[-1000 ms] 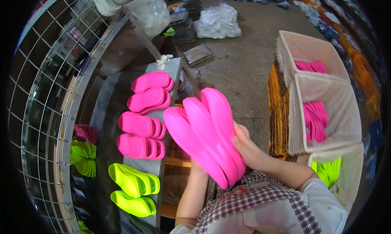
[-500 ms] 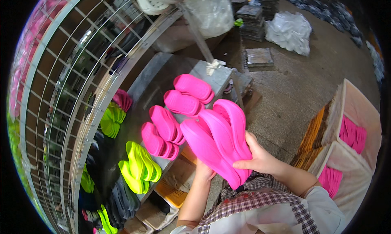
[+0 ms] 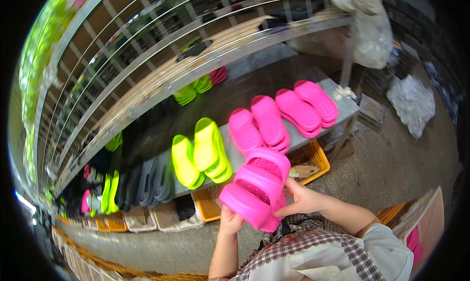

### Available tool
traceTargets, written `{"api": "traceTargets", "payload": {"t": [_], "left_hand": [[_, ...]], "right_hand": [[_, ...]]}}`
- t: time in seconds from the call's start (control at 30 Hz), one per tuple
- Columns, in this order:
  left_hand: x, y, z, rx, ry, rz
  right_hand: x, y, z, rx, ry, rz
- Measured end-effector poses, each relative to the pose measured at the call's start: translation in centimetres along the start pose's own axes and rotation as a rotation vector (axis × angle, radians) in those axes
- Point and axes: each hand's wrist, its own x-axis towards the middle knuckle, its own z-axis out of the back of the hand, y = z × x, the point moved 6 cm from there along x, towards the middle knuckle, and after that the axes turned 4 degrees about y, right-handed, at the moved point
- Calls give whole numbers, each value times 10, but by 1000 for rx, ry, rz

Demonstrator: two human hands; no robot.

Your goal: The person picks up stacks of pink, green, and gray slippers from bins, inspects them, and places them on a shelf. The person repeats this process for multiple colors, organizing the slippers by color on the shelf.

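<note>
Several pink foam slippers (image 3: 259, 184) are bunched together between my two hands, in front of my chest, their foot openings facing up and away. My left hand (image 3: 231, 221) grips the bunch from its lower left side, with its fingers partly hidden behind the pink foam. On the right side, my right hand (image 3: 304, 199) is closed around the slippers' edge, thumb in front. Just beyond the bunch, pink slippers (image 3: 267, 118) lie in stacked pairs along a grey shelf (image 3: 346, 108). Left of them on the same shelf are lime-yellow slippers (image 3: 206, 151).
Above the shelf runs a metal wire rack (image 3: 205, 53). Dark grey slippers (image 3: 155, 180) stand farther left. Under the shelf are yellow crates (image 3: 320, 158). A white plastic bag (image 3: 412, 105) lies on the floor at right. A pale cloth-lined bin (image 3: 431, 215) is at lower right.
My view has swung to the left, so the shelf now spreads across the middle. The held pink slippers have tipped, and their openings now show. Both hands keep their hold.
</note>
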Motion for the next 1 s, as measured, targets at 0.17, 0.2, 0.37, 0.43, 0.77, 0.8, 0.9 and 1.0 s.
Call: {"api": "traceTargets", "payload": {"t": [0.17,0.2,0.37,0.43,0.77,0.8,0.9,1.0], "left_hand": [[-37,-16,55,282,-323,-41],[-47,-10,66,0,-464,36],[-82,-6,68,-686,-651,258],[-85,-17,69,-715,-754,159],[-69,10,-4,-392,-1181,-186],[-69,17,-15,-358,-1228,-179],[-74,31,-48,-310,-1339,-179],[-94,35,-86,-180,-1469,-149]], "right_hand": [[58,-16,-38,-247,190,50],[74,-10,-46,-445,168,243],[114,-5,-61,-475,321,574],[121,-17,-63,-306,417,406],[98,-76,-16,468,717,-93],[92,-79,-9,477,732,-119],[73,-85,5,507,786,-219],[52,-85,1,600,862,-297]]}}
